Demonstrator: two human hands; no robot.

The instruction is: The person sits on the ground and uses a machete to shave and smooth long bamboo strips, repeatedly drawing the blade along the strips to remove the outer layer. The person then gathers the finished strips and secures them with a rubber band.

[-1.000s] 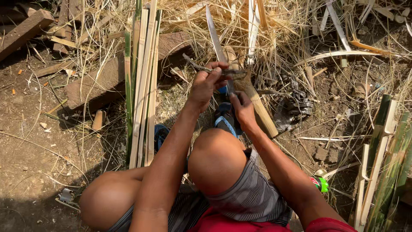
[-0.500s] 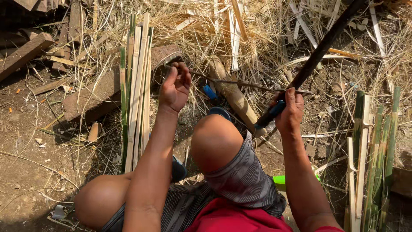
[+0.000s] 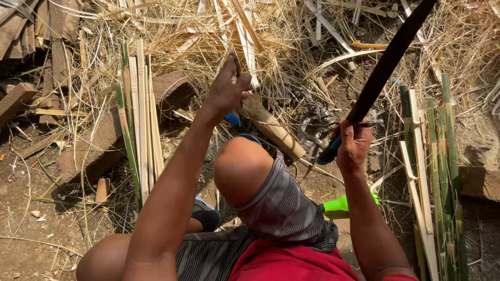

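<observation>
Above knee: left hand (image 3: 227, 88) pinching one thin strip (image 3: 235, 63) on log (image 3: 272, 127); right hand (image 3: 353, 145) gripping one raised machete (image 3: 385, 65); two split-bamboo bundles (image 3: 138, 119) flanking.

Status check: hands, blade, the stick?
Left hand pinches thin stick upright. Right hand grips raised long blade. Wood block below; straw all round.
</observation>
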